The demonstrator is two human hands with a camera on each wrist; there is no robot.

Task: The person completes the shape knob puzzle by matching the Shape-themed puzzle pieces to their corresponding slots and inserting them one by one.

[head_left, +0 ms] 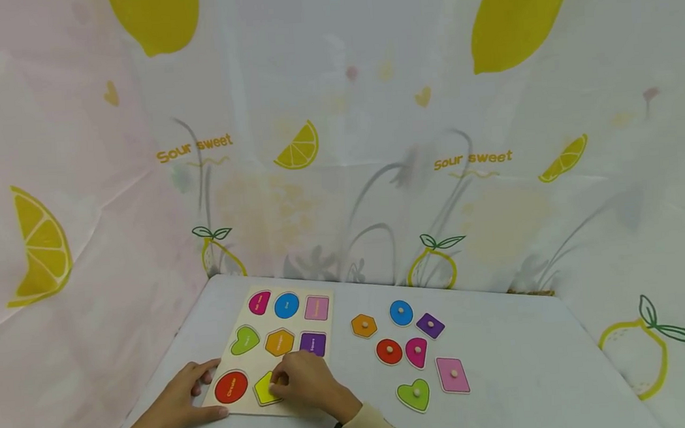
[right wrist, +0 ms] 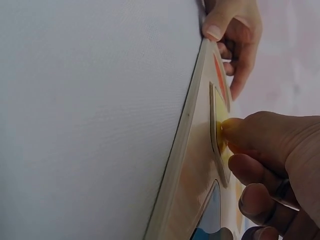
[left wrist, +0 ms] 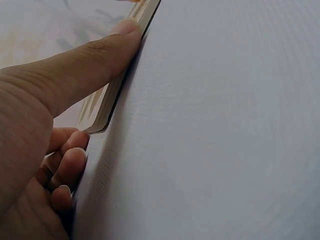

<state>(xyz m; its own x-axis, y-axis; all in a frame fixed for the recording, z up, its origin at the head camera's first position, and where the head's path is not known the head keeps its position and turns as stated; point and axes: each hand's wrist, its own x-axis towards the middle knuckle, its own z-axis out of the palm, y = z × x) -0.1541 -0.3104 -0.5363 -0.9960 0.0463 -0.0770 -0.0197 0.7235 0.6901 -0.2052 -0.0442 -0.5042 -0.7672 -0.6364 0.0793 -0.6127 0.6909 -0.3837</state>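
A beige wooden shape puzzle board (head_left: 254,361) lies on the left part of the table, printed with coloured, labelled shapes. My left hand (head_left: 180,401) holds its near left corner. The thumb (left wrist: 95,55) lies along the front edge, and curled fingers (left wrist: 70,165) sit at the side edge. With thumb and finger my right hand (head_left: 308,380) pinches a yellow pentagon piece (right wrist: 220,112) by its knob, which the fingertips hide. The piece lies over the board beside the red circle (head_left: 231,386). The right hand covers the board's near right corner in the head view.
Right of the board lie several knobbed pieces, among them an orange hexagon (head_left: 364,326), a blue circle (head_left: 401,312), a purple square (head_left: 430,326), a green heart (head_left: 413,396) and a pink rectangle (head_left: 452,375). A lemon-print cloth (head_left: 342,201) hangs behind the white table (head_left: 522,360).
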